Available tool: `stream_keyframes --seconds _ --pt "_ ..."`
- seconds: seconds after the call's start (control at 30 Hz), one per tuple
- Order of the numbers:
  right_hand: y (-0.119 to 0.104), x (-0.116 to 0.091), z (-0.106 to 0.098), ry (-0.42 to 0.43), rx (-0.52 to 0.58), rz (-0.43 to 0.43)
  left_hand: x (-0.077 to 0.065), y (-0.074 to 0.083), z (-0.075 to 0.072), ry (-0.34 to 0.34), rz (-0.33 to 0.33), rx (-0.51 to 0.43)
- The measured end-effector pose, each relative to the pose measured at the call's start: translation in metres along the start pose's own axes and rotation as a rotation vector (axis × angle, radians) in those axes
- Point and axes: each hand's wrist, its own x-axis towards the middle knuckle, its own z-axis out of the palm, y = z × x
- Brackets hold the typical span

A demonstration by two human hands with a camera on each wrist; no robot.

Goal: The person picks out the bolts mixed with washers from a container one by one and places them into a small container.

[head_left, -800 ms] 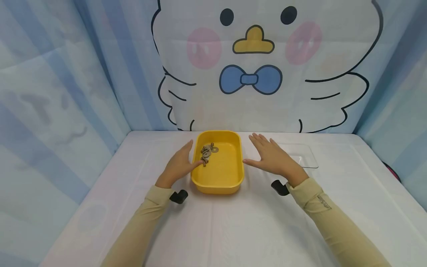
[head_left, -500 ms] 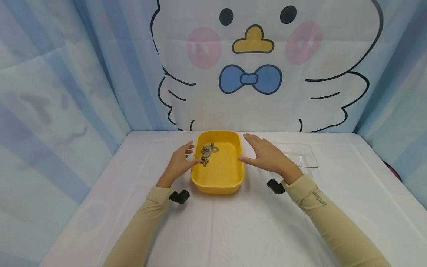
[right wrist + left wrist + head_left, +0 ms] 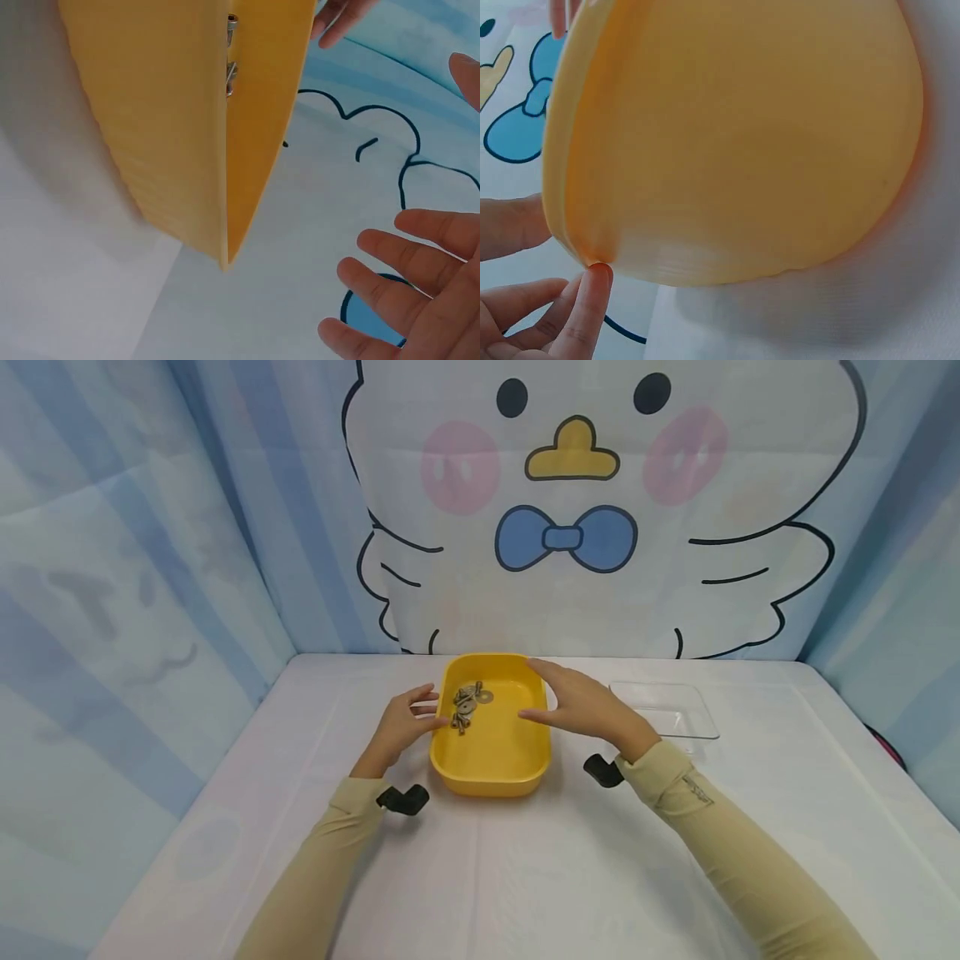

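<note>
Left hand [image 3: 397, 728] touches the yellow tub [image 3: 502, 756], whether pinching I can't tell; right hand [image 3: 583, 702], spread wide, hangs near the opposite side; metal hardware [image 3: 467, 707] lies inside.

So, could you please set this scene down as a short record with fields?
Container: yellow tub, upright on the table
Contents: metal parts, washers among them, gathered toward the left wall
Left grip: at the tub's left rim; whether it pinches the rim is unclear
Right grip: by the right rim, fingers spread and apart from the tub
Nearby: clear tray, right of the tub
Backdrop: cartoon with a blue bow
</note>
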Motion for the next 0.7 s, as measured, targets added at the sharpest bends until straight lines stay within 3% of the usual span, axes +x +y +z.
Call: stream_keyframes --seconds 0.23,0.7 --pt "-0.004 0.016 0.004 -0.014 0.121 -0.036 -0.001 -0.002 -0.002 -0.014 -0.017 -0.033" --pt "-0.005 0.039 0.017 0.057 0.366 -0.129 -0.002 -0.001 -0.003 -0.017 -0.074 -0.022"
